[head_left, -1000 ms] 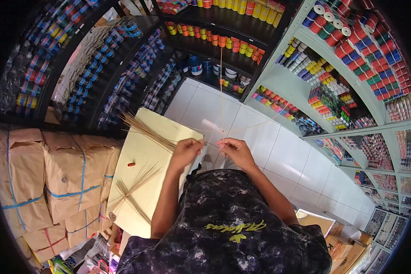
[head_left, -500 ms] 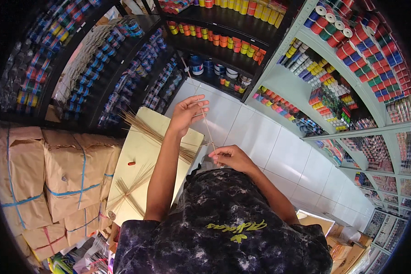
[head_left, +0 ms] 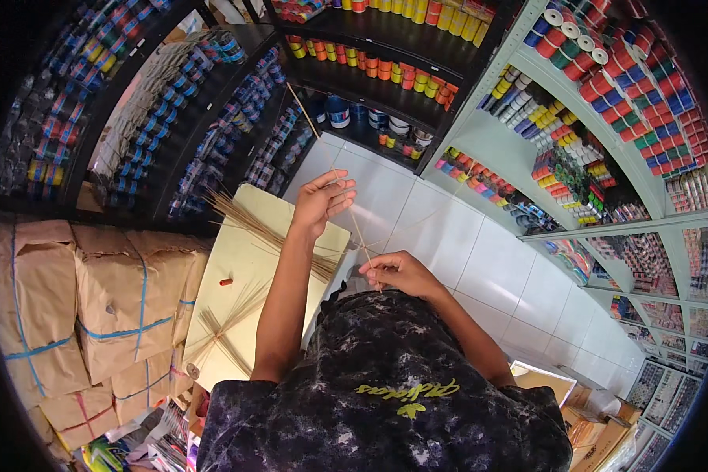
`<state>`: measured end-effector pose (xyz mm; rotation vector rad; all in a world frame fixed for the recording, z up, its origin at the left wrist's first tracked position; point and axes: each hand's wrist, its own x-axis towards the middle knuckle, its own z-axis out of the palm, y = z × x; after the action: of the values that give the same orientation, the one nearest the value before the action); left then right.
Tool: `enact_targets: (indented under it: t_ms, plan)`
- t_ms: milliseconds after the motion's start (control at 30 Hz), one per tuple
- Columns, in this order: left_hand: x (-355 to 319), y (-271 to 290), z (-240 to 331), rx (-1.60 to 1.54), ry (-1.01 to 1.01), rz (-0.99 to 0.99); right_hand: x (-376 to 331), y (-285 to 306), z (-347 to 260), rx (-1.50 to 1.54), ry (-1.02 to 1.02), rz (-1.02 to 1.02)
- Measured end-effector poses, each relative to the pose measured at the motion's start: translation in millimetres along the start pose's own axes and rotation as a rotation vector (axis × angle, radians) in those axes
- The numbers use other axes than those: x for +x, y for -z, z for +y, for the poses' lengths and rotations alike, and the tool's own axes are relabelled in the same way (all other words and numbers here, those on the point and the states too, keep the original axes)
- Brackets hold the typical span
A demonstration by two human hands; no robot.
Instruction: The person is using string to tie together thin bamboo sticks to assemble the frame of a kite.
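Note:
A long thin stick (head_left: pixel 303 112), light brown like bamboo or cane, slants from the back left down toward my body. My left hand (head_left: pixel 321 204) is closed around its middle, fingers loosely curled. Close to my shirt, my right hand (head_left: pixel 402 274) pinches the near part with thumb and fingertips. Just beyond the right fingers, another thin stick (head_left: pixel 422 220) crosses the first and runs toward the right shelves. Whether the two are joined at the crossing is too small to tell. Left of my left arm, a bundle of similar sticks (head_left: pixel 248 224) lies on a pale yellow tabletop (head_left: pixel 244 259).
Crossed sticks (head_left: pixel 219 337) and a small red object (head_left: pixel 226 282) also lie on the tabletop. Paper-wrapped parcels (head_left: pixel 122 307) tied with blue string stand at left. Dark shelves (head_left: pixel 393 98) and pale green shelves (head_left: pixel 480 130) hold many spools. A cardboard box (head_left: pixel 598 425) sits at lower right.
The far end of the long stick has swung left. The crossing stick now shows extending to the far right. Both hands have stayed almost in place, still gripping.

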<state>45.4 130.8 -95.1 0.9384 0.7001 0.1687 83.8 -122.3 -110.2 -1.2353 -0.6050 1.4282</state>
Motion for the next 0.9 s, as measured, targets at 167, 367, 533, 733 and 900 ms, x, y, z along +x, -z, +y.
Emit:
enact_targets:
  t_ms: [167, 367, 533, 733, 900]
  plan:
    - [-2.3, -3.8, 0.3, -0.002, 0.002, 0.036, -1.1, 0.2, 0.6, 0.041, -0.02, 0.011]
    - [-1.2, -1.3, -2.0, -0.006, 0.002, 0.043, -0.9, 0.1, -0.2, 0.01, -0.034, 0.011]
    - [-0.6, 1.3, -3.8, -0.018, 0.004, 0.042, -0.3, 0.9, 2.0, -0.011, -0.022, 0.016]
    - [-0.1, 3.6, -3.3, -0.005, 0.024, 0.036, 0.1, 0.3, 3.5, 0.002, -0.009, 0.012]
    - [2.2, 4.6, -3.7, -0.011, 0.035, 0.015, 0.5, 1.2, 4.9, -0.021, 0.009, 0.014]
